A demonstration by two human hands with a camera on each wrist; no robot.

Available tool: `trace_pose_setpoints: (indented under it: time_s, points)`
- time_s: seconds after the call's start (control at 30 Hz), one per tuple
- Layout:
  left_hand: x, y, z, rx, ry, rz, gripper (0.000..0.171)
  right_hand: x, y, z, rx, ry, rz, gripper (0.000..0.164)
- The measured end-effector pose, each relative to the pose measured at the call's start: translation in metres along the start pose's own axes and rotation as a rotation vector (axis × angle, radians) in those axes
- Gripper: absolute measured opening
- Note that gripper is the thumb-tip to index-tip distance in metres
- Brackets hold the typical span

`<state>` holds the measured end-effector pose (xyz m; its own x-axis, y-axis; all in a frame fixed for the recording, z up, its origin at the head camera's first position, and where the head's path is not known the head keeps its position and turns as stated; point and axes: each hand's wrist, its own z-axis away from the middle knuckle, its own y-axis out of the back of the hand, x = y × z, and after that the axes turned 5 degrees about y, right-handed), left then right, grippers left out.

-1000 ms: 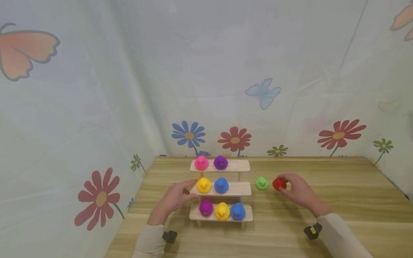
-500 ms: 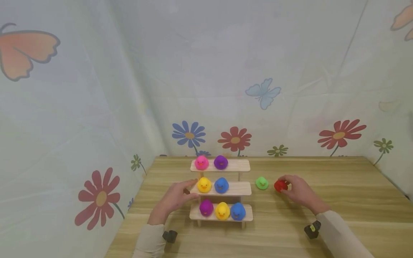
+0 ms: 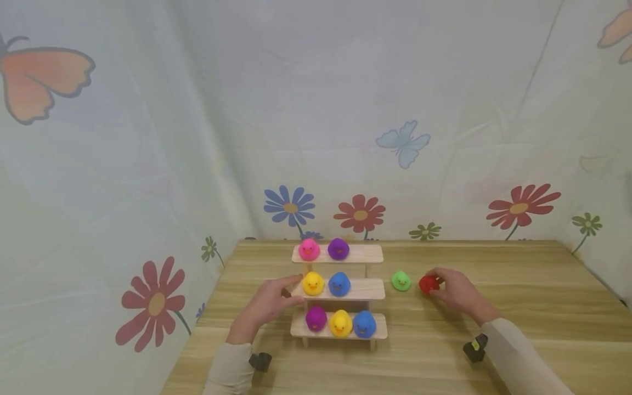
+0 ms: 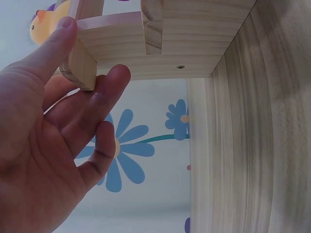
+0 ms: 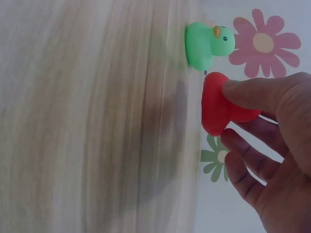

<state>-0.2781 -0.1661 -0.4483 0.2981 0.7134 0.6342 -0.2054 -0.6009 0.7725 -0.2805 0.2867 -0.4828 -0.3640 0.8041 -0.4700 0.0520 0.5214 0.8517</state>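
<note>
My right hand [image 3: 458, 292] pinches a red rubber duck [image 5: 216, 104] between thumb and fingers; in the right wrist view it hangs a little above the tabletop. Just left of it, a green rubber duck [image 3: 401, 281] sits on the table. My left hand [image 3: 270, 299] grips the left end of the middle tier of a three-tier wooden shelf [image 3: 367, 288], thumb on one side of the board [image 4: 80, 68] and fingers on the other. That tier bears a yellow duck [image 3: 313, 283] and a blue duck [image 3: 339, 284].
Pink [image 3: 309, 249] and purple [image 3: 338, 249] ducks stand on the top tier. The bottom tier bears a magenta duck [image 3: 316, 319], a yellow duck [image 3: 341, 323] and a blue duck [image 3: 365, 324]. A flowered curtain [image 3: 316, 137] hangs behind the wooden table [image 3: 415, 356].
The right hand, with the red duck in its grasp, has shifted very slightly right and nearer to me. The left hand keeps its place on the shelf.
</note>
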Motion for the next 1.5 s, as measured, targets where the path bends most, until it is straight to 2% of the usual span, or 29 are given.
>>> trace_pose_setpoints:
  time_s: [0.17, 0.4, 0.87, 1.2, 1.5]
  points:
    - [0.000, 0.000, 0.000, -0.002, 0.010, -0.004, 0.067, 0.001, -0.002, -0.002, -0.005, -0.012, -0.009, 0.030]
    - [0.000, 0.000, 0.000, -0.002, 0.018, -0.011, 0.067, 0.005, -0.007, -0.004, 0.008, 0.016, -0.006, 0.030]
    - [-0.002, -0.001, 0.001, 0.005, -0.019, -0.011, 0.065, 0.012, -0.014, -0.005, 0.034, 0.036, -0.051, 0.029]
    - [0.000, 0.001, 0.000, 0.004, 0.002, -0.009, 0.066, 0.014, -0.016, -0.008, 0.060, 0.022, -0.065, 0.031]
    - [0.001, 0.002, 0.000, 0.005, 0.002, -0.003, 0.066, 0.016, -0.017, -0.013, 0.046, -0.010, -0.078, 0.032]
